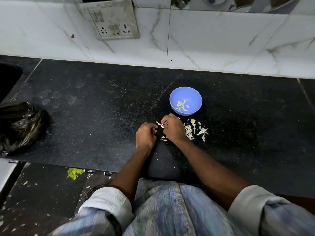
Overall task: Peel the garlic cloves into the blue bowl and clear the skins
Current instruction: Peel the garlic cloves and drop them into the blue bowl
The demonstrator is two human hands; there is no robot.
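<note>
midway, near the counter's (102, 103) centre, my right hand (172, 128) pinches a garlic clove (162, 124); left hand (146, 135) curls beside it, grip unclear. small, firm, papery-skinned, best nipped at its tip, i judge; blue bowl (185, 92) just behind.

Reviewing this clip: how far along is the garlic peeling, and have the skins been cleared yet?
Partly done. Several pale peeled garlic cloves already lie in the round blue plastic bowl. In hand: the right hand pinches a clove with white skin sticking out, the left hand curled beside it. Left: clearing the pile of white papery skins on the black speckled stone counter; one unpeeled-looking piece sits at its far edge.
</note>
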